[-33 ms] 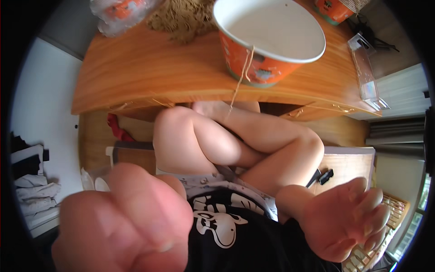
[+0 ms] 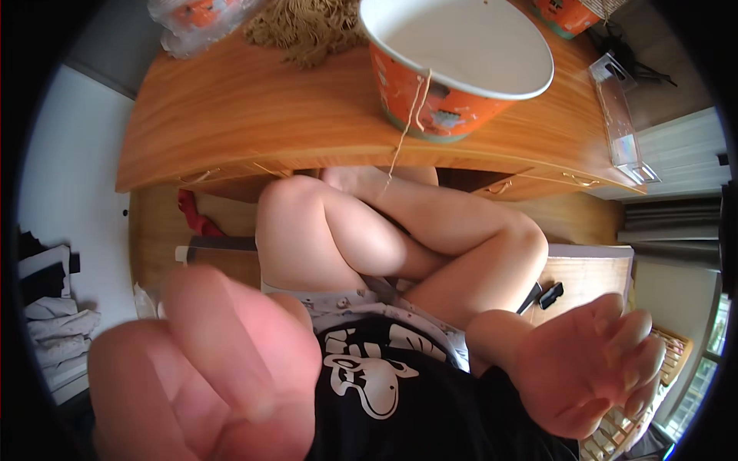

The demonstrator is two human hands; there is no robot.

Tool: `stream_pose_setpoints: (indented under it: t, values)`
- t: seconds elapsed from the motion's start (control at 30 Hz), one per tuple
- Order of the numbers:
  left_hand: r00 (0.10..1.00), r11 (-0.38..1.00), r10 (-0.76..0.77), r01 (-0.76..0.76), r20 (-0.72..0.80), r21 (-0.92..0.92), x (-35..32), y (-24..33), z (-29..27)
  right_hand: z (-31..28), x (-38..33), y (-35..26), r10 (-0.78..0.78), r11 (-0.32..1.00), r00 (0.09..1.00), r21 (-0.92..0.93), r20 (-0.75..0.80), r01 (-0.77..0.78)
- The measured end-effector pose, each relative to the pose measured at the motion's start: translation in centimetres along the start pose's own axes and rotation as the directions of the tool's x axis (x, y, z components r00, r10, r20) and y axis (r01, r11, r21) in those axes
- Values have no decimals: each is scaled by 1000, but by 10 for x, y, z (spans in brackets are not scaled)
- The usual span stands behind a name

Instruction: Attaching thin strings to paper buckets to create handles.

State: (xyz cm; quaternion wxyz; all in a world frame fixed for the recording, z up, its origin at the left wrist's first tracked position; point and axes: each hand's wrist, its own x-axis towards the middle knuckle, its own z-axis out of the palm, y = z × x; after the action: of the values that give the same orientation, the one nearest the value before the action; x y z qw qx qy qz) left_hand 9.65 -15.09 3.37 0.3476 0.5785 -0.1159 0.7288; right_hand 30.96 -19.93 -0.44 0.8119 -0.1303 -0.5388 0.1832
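My left hand (image 2: 207, 369) is raised close at the lower left. Its fingers fold in toward the palm, with nothing visible in them. At the lower right my right hand (image 2: 588, 369) shows its palm; the fingers are bent but apart, and it holds nothing. Both hands are away from the desk. On the desk (image 2: 254, 131) stands an orange paper bucket (image 2: 453, 107) with a white inside. A thin beige string (image 2: 400, 142) hangs over its rim and down past the desk edge. Left of the bucket lies a tangled brown yarn-like heap (image 2: 307, 31).
A plastic-wrapped orange item (image 2: 196, 23) lies at the far left of the desk. Another orange container (image 2: 569, 17) is at the far right, near a clear plastic box (image 2: 619, 123). My crossed legs (image 2: 400, 230) rest against the desk's front. A red object (image 2: 197, 215) lies on the floor.
The whole view has shifted slightly, with the desk and bucket a little higher in the picture. Both hands keep much the same pose.
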Motion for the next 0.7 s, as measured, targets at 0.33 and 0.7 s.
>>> stream_pose_setpoints:
  t: [0.33,0.7]
  values:
    - [993,826,-119,94,9,556,-93,-12,-40,-30,41,13,587,623,684,298,433,-723]
    - [971,407,-215,189,-107,894,-139,40,-140,23,79,6,397,779,314,-136,862,-612]
